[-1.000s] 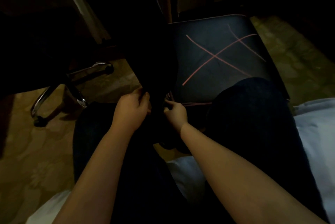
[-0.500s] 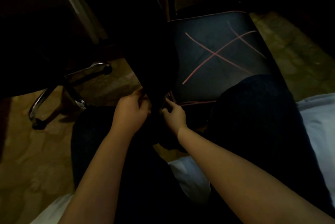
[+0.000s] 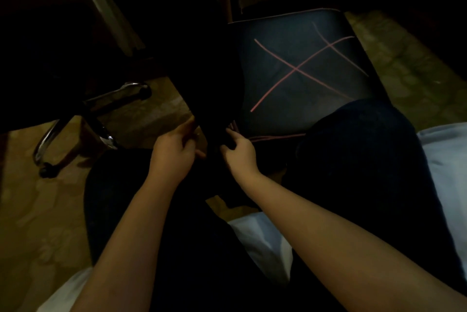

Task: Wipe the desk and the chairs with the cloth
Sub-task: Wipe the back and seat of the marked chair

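Cloth (image 3: 214,119), pinched by left hand (image 3: 174,153), right hand (image 3: 240,153)

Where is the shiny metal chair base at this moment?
In the head view, the chair base stands on the floor at the left, beyond and left of the left hand.

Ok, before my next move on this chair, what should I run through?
1. Hands at the work: ok. The left hand and the right hand meet at the dark piece left of the seat.
2. Grip on the dark piece: cannot tell, too dark.
3. Cloth in hand: cannot tell.
4. Seat in view: ok, though the knee covers its near corner.
5. Chrome base apart from the hands: ok, it sits off to the left.
6. Light: not ok, dim.
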`<state>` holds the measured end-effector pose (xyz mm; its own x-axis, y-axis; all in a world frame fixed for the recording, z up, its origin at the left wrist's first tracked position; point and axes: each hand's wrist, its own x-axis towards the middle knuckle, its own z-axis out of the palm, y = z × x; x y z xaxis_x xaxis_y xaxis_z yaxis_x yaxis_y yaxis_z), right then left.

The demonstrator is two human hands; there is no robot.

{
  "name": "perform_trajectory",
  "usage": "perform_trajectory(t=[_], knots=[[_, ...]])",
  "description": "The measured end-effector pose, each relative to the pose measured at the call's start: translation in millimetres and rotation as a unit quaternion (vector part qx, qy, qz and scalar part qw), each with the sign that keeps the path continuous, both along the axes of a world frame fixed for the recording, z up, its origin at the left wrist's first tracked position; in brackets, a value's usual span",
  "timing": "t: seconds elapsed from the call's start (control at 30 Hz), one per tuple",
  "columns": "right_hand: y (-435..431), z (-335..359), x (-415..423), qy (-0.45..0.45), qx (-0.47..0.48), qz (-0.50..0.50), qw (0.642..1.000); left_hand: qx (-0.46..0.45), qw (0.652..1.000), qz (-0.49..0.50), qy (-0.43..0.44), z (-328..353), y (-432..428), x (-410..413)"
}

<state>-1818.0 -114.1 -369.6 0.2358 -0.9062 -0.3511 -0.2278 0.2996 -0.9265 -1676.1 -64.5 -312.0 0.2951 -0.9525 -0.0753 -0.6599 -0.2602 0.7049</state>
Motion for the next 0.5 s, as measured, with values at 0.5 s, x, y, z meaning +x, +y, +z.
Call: perform_trajectory(t=[0.5], knots=[[-14, -21, 17, 0.052, 0.061, 0.053, 0.995, 0.075, 0.996, 0.008, -0.057, -5, -17, 3]])
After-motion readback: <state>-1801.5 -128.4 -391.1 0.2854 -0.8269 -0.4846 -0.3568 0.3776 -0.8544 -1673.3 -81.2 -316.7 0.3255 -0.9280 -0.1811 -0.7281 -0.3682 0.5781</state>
